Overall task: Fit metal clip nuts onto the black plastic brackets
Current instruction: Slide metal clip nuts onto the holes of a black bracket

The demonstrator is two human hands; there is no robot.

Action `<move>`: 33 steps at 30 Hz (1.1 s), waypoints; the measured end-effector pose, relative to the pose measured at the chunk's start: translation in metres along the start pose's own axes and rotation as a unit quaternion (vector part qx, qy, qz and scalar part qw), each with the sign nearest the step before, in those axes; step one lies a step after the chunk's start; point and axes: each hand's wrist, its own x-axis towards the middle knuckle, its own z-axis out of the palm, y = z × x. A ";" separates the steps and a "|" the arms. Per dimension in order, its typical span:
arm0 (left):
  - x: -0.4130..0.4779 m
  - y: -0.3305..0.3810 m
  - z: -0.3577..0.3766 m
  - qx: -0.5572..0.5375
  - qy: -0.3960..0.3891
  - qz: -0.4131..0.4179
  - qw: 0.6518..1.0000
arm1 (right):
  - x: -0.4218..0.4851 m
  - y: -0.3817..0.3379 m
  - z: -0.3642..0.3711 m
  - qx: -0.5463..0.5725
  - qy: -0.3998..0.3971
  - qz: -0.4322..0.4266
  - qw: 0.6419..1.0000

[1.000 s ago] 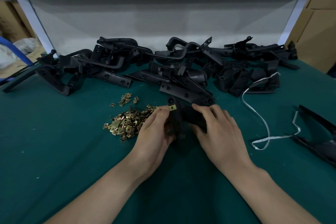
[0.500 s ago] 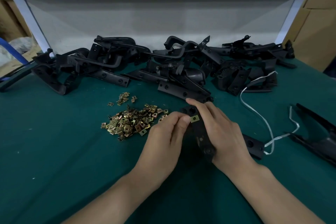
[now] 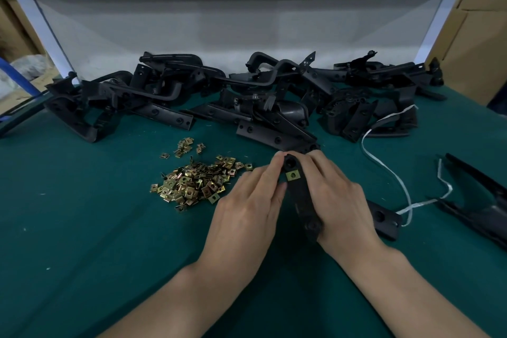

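Note:
A long black plastic bracket (image 3: 303, 200) lies on the green mat between my hands, its far end pointing away from me. A brass clip nut (image 3: 292, 175) sits on the bracket near that far end. My left hand (image 3: 247, 208) lies along the bracket's left side, fingertips at the far end beside the nut. My right hand (image 3: 337, 197) holds the bracket from the right, fingers curled over its edge. The bracket's other arm (image 3: 384, 218) sticks out to the right from under my right hand. A heap of loose brass clip nuts (image 3: 196, 182) lies just left of my left hand.
A tangled pile of black brackets (image 3: 247, 99) runs across the back of the green table (image 3: 82, 241). A white strap (image 3: 395, 173) loops at the right beside another black part (image 3: 482, 200). A white shelf frame stands behind, cardboard boxes (image 3: 477, 44) at the right.
The bracket has swung round from upright at centre to lying flat, its length now pointing away from me. The clip nut now sits square on the bracket, and my left fingers have straightened beside it.

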 end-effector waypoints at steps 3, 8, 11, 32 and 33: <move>0.001 0.000 0.000 0.001 -0.004 0.003 1.000 | 0.000 0.001 0.000 -0.015 0.009 -0.005 1.000; -0.002 -0.004 0.002 -0.049 0.006 -0.014 0.999 | 0.002 0.000 -0.002 -0.038 0.014 -0.006 0.999; -0.003 -0.007 0.004 -0.071 0.021 -0.033 0.997 | 0.003 -0.003 -0.001 -0.047 0.009 0.000 0.999; -0.010 -0.015 0.009 -0.145 0.033 -0.092 0.985 | 0.000 -0.007 0.007 -0.061 0.012 0.017 0.998; -0.010 -0.014 0.009 -0.150 0.029 -0.096 0.984 | 0.000 -0.007 0.008 -0.054 0.010 0.020 0.998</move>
